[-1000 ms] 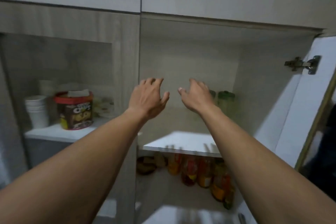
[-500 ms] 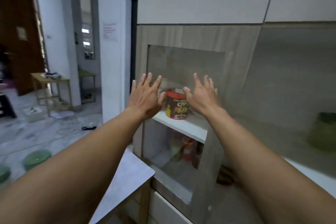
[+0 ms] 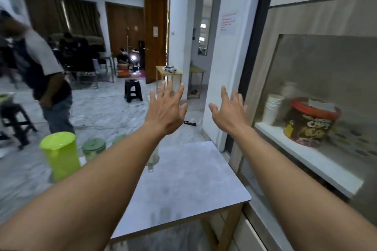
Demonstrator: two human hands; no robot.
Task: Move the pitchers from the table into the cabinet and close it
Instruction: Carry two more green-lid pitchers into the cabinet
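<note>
A: Item one, hands. We held our left hand [image 3: 166,111] and right hand [image 3: 229,111] out over the table [image 3: 193,179], fingers spread, grasping nothing.

B: Item two, pitchers. We logged a lime pitcher [image 3: 60,155] at the table's far-left end, a green-lidded one [image 3: 93,147] just beside it, and a clear one [image 3: 153,159] half hidden behind our left forearm.

A: Risk, as we judged it: that forearm could knock the clear one over. A bystander [image 3: 38,75] stood at far left.
</note>
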